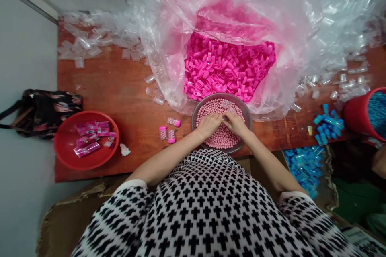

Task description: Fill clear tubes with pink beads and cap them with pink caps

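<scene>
Both hands sit in the grey bowl (pixel 247 117) of pink beads (pixel 221 137) at centre frame: left hand (pixel 208 125) curled loosely on the beads, right hand (pixel 236 123) pinching something small and clear, too blurred to name. The 2 hands nearly touch. 3 filled vials (pixel 169 130) lie just left, nearer the left hand

Your fingers (pixel 223 119) meet over pink beads (pixel 221 138); whatever sits between fingertips too small to tell. Red bucket (pixel 358 114) far right of fingers cut by edge. Clear plastic bag (pixel 241 4) beyond fingers hides part of pink caps (pixel 229 68).
</scene>
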`<act>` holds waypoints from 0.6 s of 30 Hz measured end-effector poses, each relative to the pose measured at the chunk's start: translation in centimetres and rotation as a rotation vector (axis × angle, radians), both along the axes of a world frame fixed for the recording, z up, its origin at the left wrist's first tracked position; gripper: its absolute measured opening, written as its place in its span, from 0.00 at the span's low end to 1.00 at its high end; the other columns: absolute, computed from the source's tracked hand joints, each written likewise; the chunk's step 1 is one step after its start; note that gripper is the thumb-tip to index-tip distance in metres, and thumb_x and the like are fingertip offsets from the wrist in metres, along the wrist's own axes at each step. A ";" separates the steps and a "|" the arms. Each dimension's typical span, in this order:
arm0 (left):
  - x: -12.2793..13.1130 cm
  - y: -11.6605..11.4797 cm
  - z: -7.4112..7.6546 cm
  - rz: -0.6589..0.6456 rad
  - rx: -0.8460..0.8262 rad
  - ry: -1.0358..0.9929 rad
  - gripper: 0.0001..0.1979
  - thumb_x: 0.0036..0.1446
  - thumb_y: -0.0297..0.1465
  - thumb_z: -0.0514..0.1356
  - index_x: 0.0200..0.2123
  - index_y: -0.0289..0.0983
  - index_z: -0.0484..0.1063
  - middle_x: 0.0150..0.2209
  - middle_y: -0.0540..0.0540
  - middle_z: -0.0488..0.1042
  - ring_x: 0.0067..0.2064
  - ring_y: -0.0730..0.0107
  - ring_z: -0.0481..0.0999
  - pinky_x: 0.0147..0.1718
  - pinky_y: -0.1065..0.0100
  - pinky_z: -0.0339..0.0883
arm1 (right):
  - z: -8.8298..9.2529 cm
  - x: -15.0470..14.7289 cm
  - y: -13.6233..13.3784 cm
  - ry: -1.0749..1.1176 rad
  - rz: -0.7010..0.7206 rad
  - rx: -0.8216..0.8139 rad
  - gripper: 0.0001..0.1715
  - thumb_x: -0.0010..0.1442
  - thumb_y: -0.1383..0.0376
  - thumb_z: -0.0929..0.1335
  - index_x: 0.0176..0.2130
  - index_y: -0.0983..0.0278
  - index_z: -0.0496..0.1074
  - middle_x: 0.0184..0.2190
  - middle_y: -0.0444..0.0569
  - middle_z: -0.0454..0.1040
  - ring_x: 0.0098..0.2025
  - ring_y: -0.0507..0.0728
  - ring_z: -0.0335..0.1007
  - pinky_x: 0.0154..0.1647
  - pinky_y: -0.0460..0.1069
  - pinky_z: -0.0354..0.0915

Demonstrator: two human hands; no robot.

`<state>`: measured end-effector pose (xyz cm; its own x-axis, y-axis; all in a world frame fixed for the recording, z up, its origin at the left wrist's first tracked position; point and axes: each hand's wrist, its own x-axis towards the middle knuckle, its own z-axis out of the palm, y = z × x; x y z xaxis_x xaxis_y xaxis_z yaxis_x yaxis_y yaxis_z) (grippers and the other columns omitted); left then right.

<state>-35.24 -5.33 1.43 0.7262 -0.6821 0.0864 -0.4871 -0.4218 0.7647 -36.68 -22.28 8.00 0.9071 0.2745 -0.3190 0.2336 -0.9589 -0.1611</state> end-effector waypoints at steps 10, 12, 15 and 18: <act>-0.6 -3.7 -4.6 -0.072 0.007 0.142 0.12 0.59 0.20 0.51 0.34 0.26 0.75 0.39 0.33 0.73 0.44 0.57 0.74 0.37 0.64 0.68 | 1.4 5.4 3.8 -0.115 -0.036 -0.045 0.14 0.61 0.66 0.64 0.46 0.68 0.72 0.43 0.56 0.77 0.44 0.59 0.73 0.48 0.52 0.66; -0.7 -5.0 -4.8 -0.061 -0.045 0.179 0.13 0.60 0.20 0.49 0.38 0.28 0.74 0.42 0.35 0.73 0.44 0.59 0.75 0.39 0.64 0.69 | 0.6 7.6 5.9 -0.098 -0.002 -0.121 0.16 0.63 0.66 0.62 0.48 0.68 0.71 0.45 0.56 0.76 0.47 0.59 0.72 0.49 0.52 0.65; -0.8 -5.4 -5.0 -0.020 -0.146 0.242 0.14 0.62 0.21 0.49 0.45 0.32 0.72 0.46 0.39 0.72 0.45 0.63 0.74 0.43 0.64 0.69 | -1.9 10.9 9.1 0.030 0.079 -0.326 0.17 0.64 0.66 0.61 0.51 0.67 0.70 0.48 0.57 0.75 0.50 0.61 0.71 0.49 0.52 0.65; -0.9 -3.7 -5.4 0.021 -0.256 0.290 0.12 0.62 0.27 0.53 0.47 0.35 0.70 0.50 0.41 0.71 0.49 0.65 0.73 0.47 0.65 0.68 | -5.0 13.4 11.1 0.159 0.141 -0.515 0.17 0.64 0.68 0.60 0.49 0.70 0.70 0.47 0.62 0.75 0.50 0.64 0.71 0.46 0.54 0.66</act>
